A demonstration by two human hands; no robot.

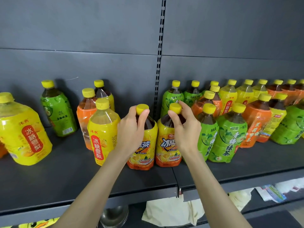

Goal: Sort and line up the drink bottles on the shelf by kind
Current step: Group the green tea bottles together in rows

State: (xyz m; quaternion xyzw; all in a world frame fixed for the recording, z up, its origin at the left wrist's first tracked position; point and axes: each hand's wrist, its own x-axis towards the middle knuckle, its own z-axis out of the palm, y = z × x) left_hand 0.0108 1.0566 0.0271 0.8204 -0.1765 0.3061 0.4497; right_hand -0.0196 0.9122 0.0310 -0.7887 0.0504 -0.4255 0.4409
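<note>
As drink bottles of several kinds are standing mixed across a dark shelf (pixel 65 178), a person is gripping two yellow-labelled iced-tea bottles by their tops near the middle of the shelf's front edge. The left hand (pixel 133 129) is curling its fingers round the neck of the left iced-tea bottle (pixel 144 153), thumb pressing against the yellow cap. The right hand (pixel 184 127) is pinching the cap and neck of the right iced-tea bottle (pixel 166 150). Both bottles are being held upright, side by side and almost touching, by the seam where two shelf boards are meeting. Just beside the left hand a yellow pear-drink bottle (pixel 102 135) is standing, with an orange-labelled bottle (pixel 85 116) close behind it and a green-labelled bottle (pixel 57 112) standing apart toward the rear left. A second pear-drink bottle (pixel 23 134) is sitting at the shelf's left edge. Right of the right hand, green-tea bottles (pixel 228 137) are crowding close. Behind them a mixed cluster (pixel 228 96) of green, yellow and orange bottles is stretching along the back edge toward the right corner. Below the shelf, a pale cloth (pixel 171 211) and a metal bowl (pixel 113 214) are lying on a lower level.
</note>
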